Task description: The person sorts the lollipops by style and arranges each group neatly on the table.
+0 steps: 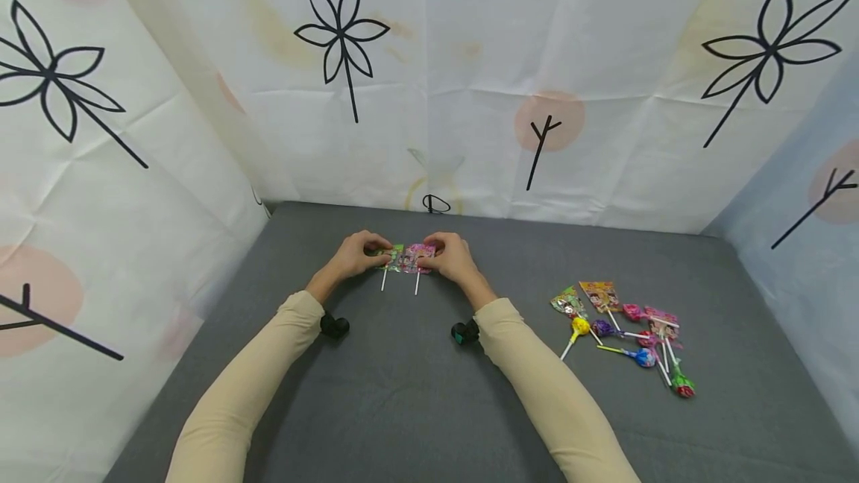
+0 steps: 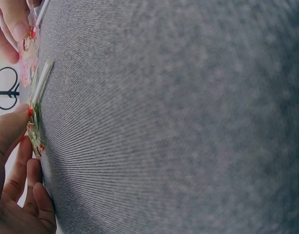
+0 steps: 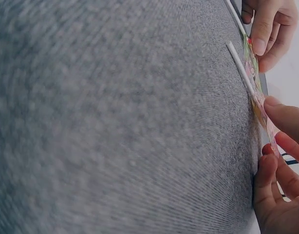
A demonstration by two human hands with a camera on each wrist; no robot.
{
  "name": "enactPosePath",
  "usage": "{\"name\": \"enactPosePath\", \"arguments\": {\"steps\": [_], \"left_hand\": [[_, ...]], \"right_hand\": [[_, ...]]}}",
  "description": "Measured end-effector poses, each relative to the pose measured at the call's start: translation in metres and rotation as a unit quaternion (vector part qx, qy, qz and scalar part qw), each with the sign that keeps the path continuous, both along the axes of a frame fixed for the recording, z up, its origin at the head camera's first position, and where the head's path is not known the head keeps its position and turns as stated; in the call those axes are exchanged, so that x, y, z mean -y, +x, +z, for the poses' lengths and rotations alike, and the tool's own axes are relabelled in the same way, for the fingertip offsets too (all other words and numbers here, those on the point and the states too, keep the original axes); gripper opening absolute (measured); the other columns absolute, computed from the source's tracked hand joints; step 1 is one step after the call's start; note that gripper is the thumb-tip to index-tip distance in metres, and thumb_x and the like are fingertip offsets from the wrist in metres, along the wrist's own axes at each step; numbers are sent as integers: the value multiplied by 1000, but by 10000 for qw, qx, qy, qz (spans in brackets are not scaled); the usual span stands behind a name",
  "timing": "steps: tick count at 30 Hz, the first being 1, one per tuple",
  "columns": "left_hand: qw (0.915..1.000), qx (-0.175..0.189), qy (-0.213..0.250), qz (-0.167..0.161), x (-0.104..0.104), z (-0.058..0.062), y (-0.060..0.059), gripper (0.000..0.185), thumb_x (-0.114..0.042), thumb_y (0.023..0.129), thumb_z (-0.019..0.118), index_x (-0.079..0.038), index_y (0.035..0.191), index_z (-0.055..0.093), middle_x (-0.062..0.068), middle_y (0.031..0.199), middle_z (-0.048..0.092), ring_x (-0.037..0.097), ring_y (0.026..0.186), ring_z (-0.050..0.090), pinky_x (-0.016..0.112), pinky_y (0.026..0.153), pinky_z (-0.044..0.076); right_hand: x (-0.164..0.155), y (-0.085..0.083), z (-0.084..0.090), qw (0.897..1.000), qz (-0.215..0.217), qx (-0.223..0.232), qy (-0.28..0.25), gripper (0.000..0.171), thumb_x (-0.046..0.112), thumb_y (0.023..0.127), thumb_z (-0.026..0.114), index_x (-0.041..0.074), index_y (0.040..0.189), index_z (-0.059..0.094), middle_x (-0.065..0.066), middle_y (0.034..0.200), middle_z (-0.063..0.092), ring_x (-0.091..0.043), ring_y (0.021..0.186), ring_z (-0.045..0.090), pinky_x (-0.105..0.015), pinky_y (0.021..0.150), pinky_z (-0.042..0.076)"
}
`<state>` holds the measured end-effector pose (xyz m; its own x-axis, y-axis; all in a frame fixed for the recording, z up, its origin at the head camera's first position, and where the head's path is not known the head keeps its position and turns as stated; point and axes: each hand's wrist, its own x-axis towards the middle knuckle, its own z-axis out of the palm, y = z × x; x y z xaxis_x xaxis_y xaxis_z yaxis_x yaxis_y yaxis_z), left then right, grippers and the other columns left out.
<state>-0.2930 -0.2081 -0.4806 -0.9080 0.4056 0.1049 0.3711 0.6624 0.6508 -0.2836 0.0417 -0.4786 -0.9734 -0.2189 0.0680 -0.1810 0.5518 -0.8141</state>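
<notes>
Both hands work side by side at the far middle of the grey table [image 1: 403,393]: the left hand [image 1: 354,253] pinches a green-wrapped lollipop [image 1: 391,257], the right hand [image 1: 453,255] pinches a pink-wrapped lollipop [image 1: 416,257] just beside it, sticks pointing toward the person. Farther right lies a loose pile of lollipops [image 1: 631,326].

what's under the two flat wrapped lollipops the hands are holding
Only the grey fabric tabletop lies beneath the green-wrapped flat lollipop and pink-wrapped flat lollipop. Their outer edges are covered by the fingers of both hands.
</notes>
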Motion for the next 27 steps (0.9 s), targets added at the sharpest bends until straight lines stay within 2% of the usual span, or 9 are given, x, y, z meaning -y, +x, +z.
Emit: {"name": "enactPosePath", "arguments": {"steps": [8, 12, 18, 22, 27], "left_hand": [[10000, 17, -32, 26, 1, -1, 0, 24, -13, 93, 77, -3, 115, 75, 14, 111, 63, 36, 107, 59, 54, 94, 46], [10000, -12, -25, 2, 2, -2, -1, 23, -13, 94, 77, -3, 115, 75, 14, 111, 63, 36, 107, 59, 54, 94, 46], [10000, -14, 12, -5, 3, -3, -1, 23, -12, 93, 77, -3, 114, 75, 15, 112, 63, 36, 107, 60, 53, 94, 46], [10000, 39, 5, 12, 3, -2, 0, 23, -12, 94, 77, -2, 115, 75, 15, 112, 63, 36, 108, 59, 53, 94, 46], [10000, 27, 28, -25, 2, -3, 0, 23, -12, 94, 76, -2, 115, 74, 15, 113, 63, 37, 109, 59, 54, 94, 45]], "right_hand": [[-10, 2, 6, 9995, 239, 15, -209, 43, 15, 87, 85, 1, 124, 71, -12, 120, 68, -30, 105, 62, -43, 87, 51], [-23, 2, 9, 9961, 676, -142, -553, 38, 9, 90, 81, -3, 124, 69, -19, 118, 67, -33, 105, 64, -45, 89, 52], [-47, 4, 19, 9854, 1248, -339, -1108, 29, 1, 92, 76, -6, 119, 69, -26, 113, 67, -35, 100, 67, -45, 87, 54], [-62, 10, 27, 9827, 1312, -361, -1259, 28, 3, 93, 75, -4, 120, 69, -25, 114, 67, -34, 102, 67, -45, 88, 53], [-80, 23, 37, 9834, 1196, -154, -1352, 28, 4, 95, 74, -4, 121, 68, -25, 117, 66, -33, 101, 67, -45, 86, 53]]}}
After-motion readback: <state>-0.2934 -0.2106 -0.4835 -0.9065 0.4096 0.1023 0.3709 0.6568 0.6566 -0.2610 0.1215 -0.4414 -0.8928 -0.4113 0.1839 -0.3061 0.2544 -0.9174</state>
